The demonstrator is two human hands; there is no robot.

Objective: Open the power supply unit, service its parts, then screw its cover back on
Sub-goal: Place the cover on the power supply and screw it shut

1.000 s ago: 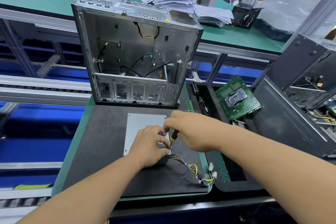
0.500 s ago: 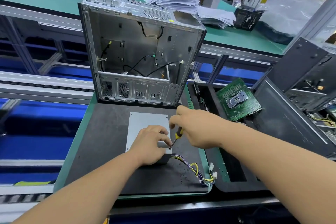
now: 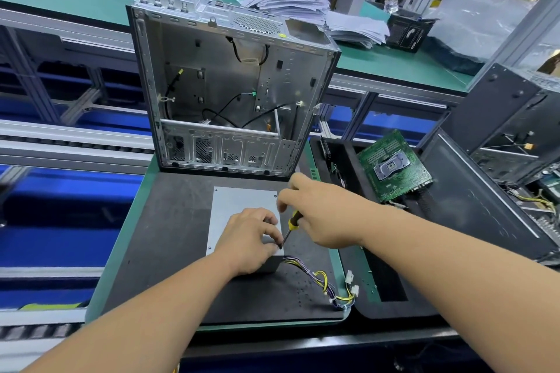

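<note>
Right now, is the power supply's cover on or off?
On: the flat grey cover lies over the power supply, hiding its inside. The screwdriver tip sits at its near right corner.

From my remote seat I can read no text anywhere. The black box [image 3: 407,33] on the far bench carries pale printing, but it is too blurred to make out.

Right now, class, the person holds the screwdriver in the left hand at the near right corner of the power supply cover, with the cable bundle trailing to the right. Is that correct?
Not quite: the head view shows the right hand holding the screwdriver. The left hand steadies things at the tip. The near right corner of the power supply cover and the cable bundle trailing right are correct.
</note>
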